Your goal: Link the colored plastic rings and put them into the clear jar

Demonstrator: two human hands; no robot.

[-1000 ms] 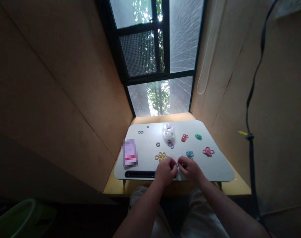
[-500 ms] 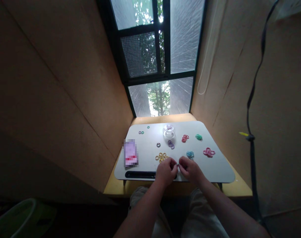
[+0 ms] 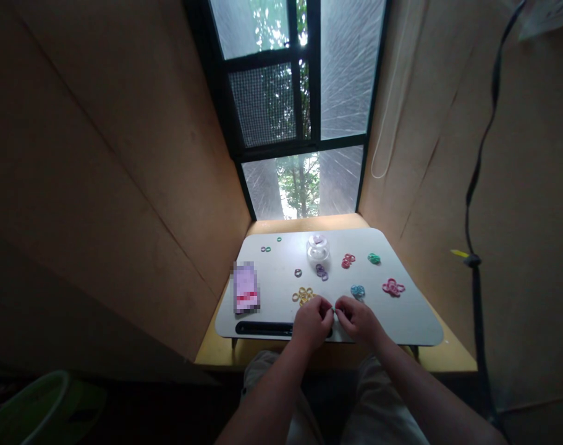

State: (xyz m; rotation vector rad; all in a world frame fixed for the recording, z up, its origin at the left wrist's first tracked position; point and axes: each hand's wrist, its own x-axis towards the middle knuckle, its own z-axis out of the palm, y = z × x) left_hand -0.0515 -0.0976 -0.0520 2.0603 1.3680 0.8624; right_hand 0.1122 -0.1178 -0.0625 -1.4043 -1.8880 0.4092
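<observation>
My left hand [image 3: 313, 321] and my right hand [image 3: 356, 318] are closed in pinches, fingertips nearly touching, at the front of the white table [image 3: 402, 315]. Between them is something small and dark that I cannot make out. Yellow rings [image 3: 303, 295] lie just beyond my left hand, and blue rings [image 3: 358, 290] just beyond my right. Farther back are purple rings [image 3: 322, 272], red rings [image 3: 348, 260], green rings [image 3: 374, 258] and pink rings [image 3: 393, 287]. A clear jar [image 3: 317, 248] stands behind the purple rings.
A blurred purple packet [image 3: 246, 287] lies at the left, above a black slot [image 3: 262, 328] along the front edge. A dark single ring [image 3: 298, 272] and a few small rings [image 3: 266, 249] lie on the left half. A dark strap [image 3: 476, 309] hangs at the right.
The whole view has shifted slightly. Both hands keep almost the same pinched pose, and the ring piles have not moved on the table.
</observation>
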